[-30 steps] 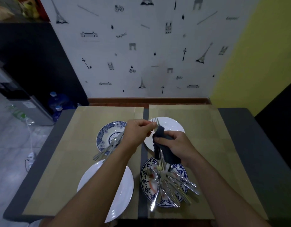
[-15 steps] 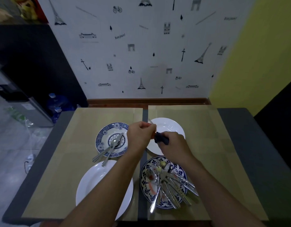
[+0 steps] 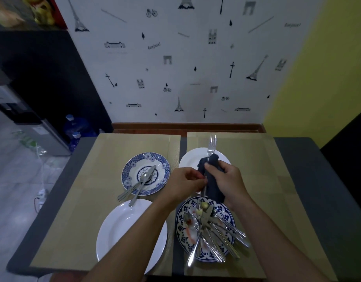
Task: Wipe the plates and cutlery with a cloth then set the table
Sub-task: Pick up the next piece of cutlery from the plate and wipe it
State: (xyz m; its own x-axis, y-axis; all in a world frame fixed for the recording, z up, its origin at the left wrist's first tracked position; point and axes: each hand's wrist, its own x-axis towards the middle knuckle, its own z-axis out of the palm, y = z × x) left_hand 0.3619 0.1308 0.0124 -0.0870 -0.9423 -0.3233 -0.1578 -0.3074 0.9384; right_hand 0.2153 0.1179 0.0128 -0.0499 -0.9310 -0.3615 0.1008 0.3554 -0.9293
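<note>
Wiping cutlery is the step in hand: at frame centre the right hand (image 3: 231,181) grips a dark cloth (image 3: 214,187) wrapped round a fork (image 3: 212,143), tines up, while the left hand (image 3: 183,183) pinches its handle. Next, the fork probably needs setting aside, then another piece drawn from the cutlery pile (image 3: 215,235) on the patterned plate (image 3: 181,231) at lower right
</note>
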